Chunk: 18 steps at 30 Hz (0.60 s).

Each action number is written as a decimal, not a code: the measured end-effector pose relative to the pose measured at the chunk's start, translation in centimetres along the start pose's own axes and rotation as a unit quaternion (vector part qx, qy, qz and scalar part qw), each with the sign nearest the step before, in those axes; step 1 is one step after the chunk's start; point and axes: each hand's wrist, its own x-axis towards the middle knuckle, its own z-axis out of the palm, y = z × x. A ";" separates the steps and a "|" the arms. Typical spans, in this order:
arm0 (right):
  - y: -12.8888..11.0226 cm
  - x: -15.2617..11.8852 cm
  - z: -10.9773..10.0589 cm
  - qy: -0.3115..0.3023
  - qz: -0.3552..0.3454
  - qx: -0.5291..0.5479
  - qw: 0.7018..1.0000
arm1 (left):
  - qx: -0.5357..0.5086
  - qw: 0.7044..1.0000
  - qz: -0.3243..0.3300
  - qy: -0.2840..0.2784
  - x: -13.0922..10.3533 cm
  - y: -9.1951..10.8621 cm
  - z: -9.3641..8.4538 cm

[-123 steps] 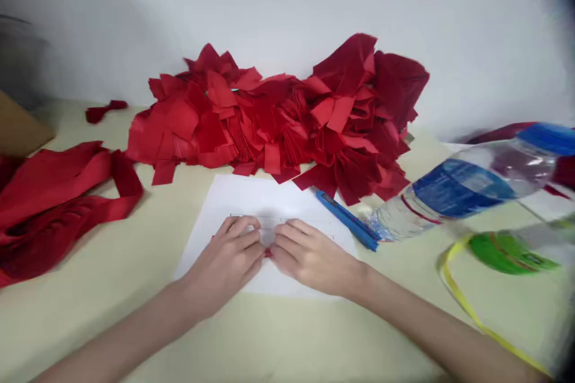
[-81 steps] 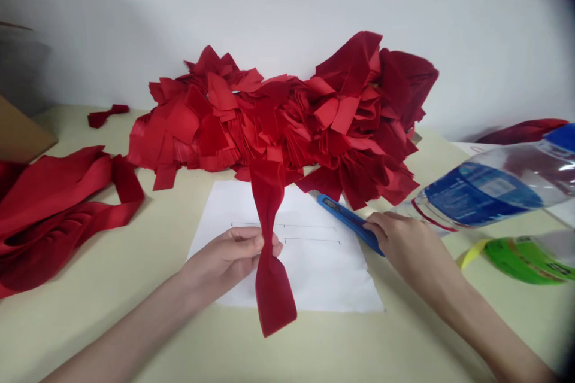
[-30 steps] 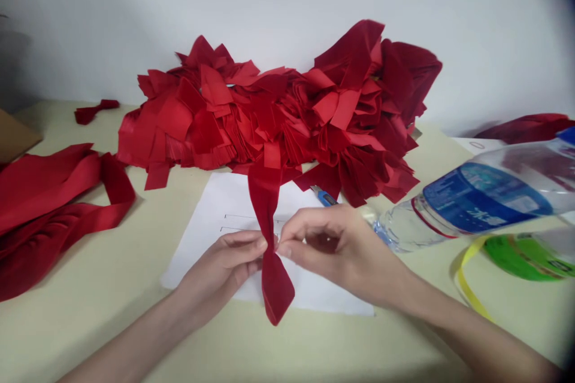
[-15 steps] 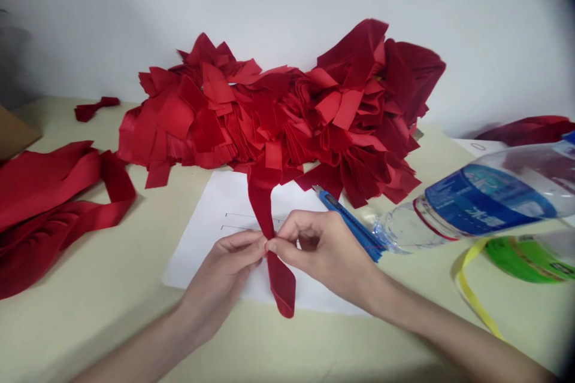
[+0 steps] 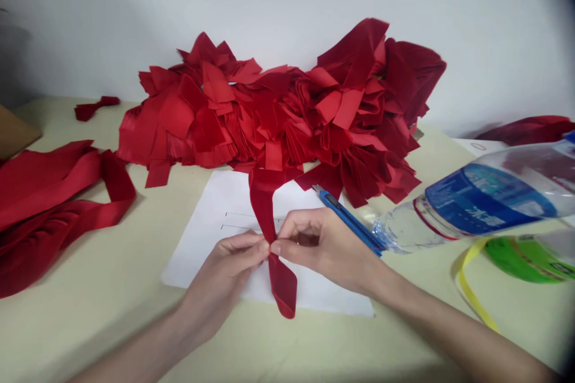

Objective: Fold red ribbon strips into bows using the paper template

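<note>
A red velvet ribbon is pinched at its narrow middle between both my hands. My left hand is closed on it from the left, thumb and fingertips at the gathered waist. From the right, my right hand pinches the same spot, its thumb tip close to the left one. One loop of the ribbon spreads out above the fingers and the other hangs below, toward me. Beneath it lies a white sheet of paper with thin drawn lines. Whatever sits between the fingertips is hidden.
A large heap of red ribbon pieces stretches along the wall. More red ribbon lies at left, with a small bow behind. To the right are a blue utility knife, a water bottle on its side and a green tape roll.
Both hands keep their pinch on the ribbon and have shifted very slightly to the right. Everything else stays where it was.
</note>
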 end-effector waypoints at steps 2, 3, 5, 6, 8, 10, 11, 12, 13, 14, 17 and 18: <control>0.0 0.0 -0.1 -0.001 -0.001 -0.003 1.000 | 0.011 1.000 0.005 -0.003 0.0 0.0 -0.1; 0.1 -0.1 -0.1 -0.001 -0.003 -0.005 1.000 | 0.019 1.000 0.008 -0.002 -0.1 0.0 -0.1; 0.2 -0.2 -0.1 -0.005 -0.007 -0.011 1.000 | 0.036 0.999 0.014 0.001 -0.1 0.0 -0.1; 0.3 -0.2 -0.1 -0.008 -0.009 -0.013 1.000 | 0.047 0.999 0.017 0.003 -0.2 0.1 -0.1; 0.4 -0.3 -0.1 -0.012 -0.012 -0.017 1.000 | 0.072 0.997 0.021 0.007 -0.2 0.2 -0.1; 0.4 -0.4 -0.1 -0.013 -0.015 -0.025 0.999 | 0.098 0.995 0.027 0.008 -0.2 0.2 -0.1; 0.4 -0.4 -0.2 -0.010 -0.016 -0.031 0.999 | 0.114 0.993 0.030 0.009 -0.2 0.2 -0.2; 0.4 -0.4 -0.2 -0.007 -0.018 -0.038 0.999 | 0.129 0.991 0.034 0.009 -0.1 0.2 -0.2; 0.4 -0.3 -0.2 -0.004 -0.019 -0.045 0.999 | 0.146 0.989 0.038 0.008 -0.1 0.2 -0.3; 0.5 -0.3 -0.2 -0.001 -0.021 -0.051 0.998 | 0.163 0.986 0.042 0.009 -0.1 0.1 -0.4; 0.7 -0.2 -0.2 0.006 -0.023 -0.061 0.998 | 0.211 0.976 0.058 0.010 0.0 -0.1 -0.6; 0.7 -0.2 -0.3 0.006 -0.021 -0.065 0.998 | 0.225 0.972 0.064 0.009 0.0 -0.1 -0.7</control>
